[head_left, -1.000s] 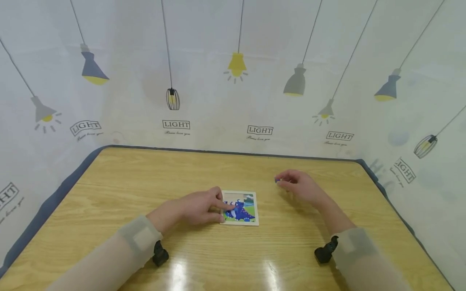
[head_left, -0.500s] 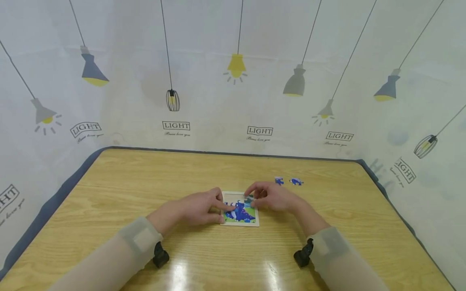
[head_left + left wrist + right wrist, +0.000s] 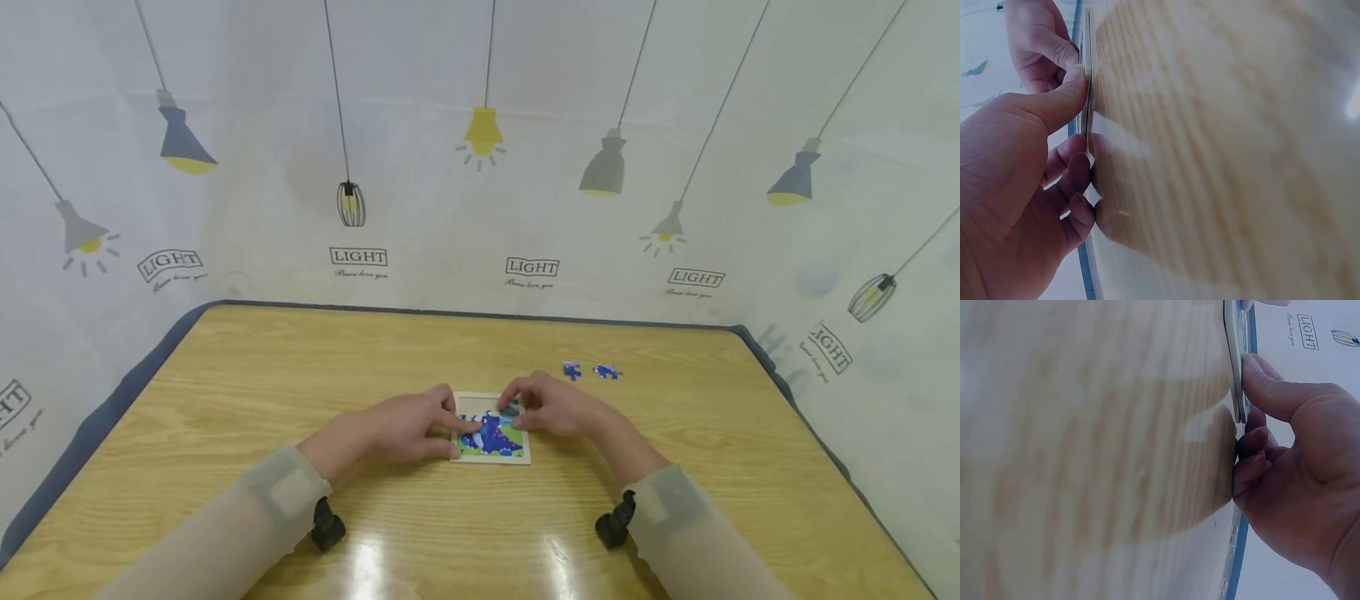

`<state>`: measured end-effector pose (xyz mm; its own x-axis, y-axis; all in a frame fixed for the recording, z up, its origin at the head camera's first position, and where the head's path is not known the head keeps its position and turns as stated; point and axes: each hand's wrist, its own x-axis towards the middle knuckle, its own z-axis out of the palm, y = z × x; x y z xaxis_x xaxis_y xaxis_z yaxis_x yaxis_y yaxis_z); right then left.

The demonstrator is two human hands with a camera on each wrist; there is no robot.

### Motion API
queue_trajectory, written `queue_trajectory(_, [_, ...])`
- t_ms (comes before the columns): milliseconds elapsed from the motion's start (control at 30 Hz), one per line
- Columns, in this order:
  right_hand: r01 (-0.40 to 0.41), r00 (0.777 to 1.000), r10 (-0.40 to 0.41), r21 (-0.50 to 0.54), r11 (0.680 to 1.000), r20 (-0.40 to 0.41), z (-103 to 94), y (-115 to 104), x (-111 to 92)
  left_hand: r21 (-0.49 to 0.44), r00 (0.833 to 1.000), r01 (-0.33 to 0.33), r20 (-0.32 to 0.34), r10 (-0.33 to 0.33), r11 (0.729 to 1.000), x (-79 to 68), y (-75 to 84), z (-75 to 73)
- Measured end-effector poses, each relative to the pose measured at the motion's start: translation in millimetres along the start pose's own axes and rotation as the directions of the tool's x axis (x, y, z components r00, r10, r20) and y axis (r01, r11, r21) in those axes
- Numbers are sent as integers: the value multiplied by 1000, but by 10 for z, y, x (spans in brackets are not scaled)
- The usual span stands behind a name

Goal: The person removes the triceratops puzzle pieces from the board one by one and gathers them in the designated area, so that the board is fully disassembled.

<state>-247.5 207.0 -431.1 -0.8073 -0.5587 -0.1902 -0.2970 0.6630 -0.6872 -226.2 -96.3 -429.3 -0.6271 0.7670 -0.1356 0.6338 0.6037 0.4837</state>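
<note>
A small jigsaw puzzle in a pale wooden tray (image 3: 491, 460) lies on the table in the head view, with a blue dinosaur picture. My left hand (image 3: 408, 427) stretches its index finger onto the dinosaur and rests its thumb on the tray's left edge. At the upper right of the tray, my right hand (image 3: 558, 406) holds thumb and index finger about a dark green and light blue puzzle piece (image 3: 510, 410), partly hidden. Both the left hand (image 3: 1029, 169) and the right hand (image 3: 1297, 431) appear side-on at the thin tray in the wrist views.
Two loose blue puzzle pieces, one on the left (image 3: 572, 370) and one on the right (image 3: 607, 371), lie beyond the right hand. The wooden table (image 3: 450, 525) ends at a dark rim before a lamp-printed wall covering (image 3: 420, 167).
My right hand has left the loose pieces, moving left and nearer to the tray's upper right corner. The loose pieces stayed on the table. My left hand kept its place.
</note>
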Motion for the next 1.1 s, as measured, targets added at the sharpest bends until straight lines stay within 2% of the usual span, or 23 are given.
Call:
queue_trajectory(133, [-14,1000,14,9,1000,-25,24,-8,-7,-1,1000,5,4,-5,1000,-6,3,-3])
queue_trajectory(400, [-101,992,100,0,995,-78,49,-21,-29,1,1000,-4,-1,4,1000,-4,0,1])
queue_trajectory(800, [-36,995,39,39,999,-97,24,-9,-41,-18,1000,-29,-2,29,999,-6,-22,-1])
queue_trajectory(1000, [-4,993,9,36,999,-122,-32,-12,-65,-14,1000,-5,5,5,1000,3,-10,-3])
queue_trajectory(1100, [-13,989,25,84,996,-144,-61,4,-88,-10,1000,2,9,-2,1000,0,-7,-2])
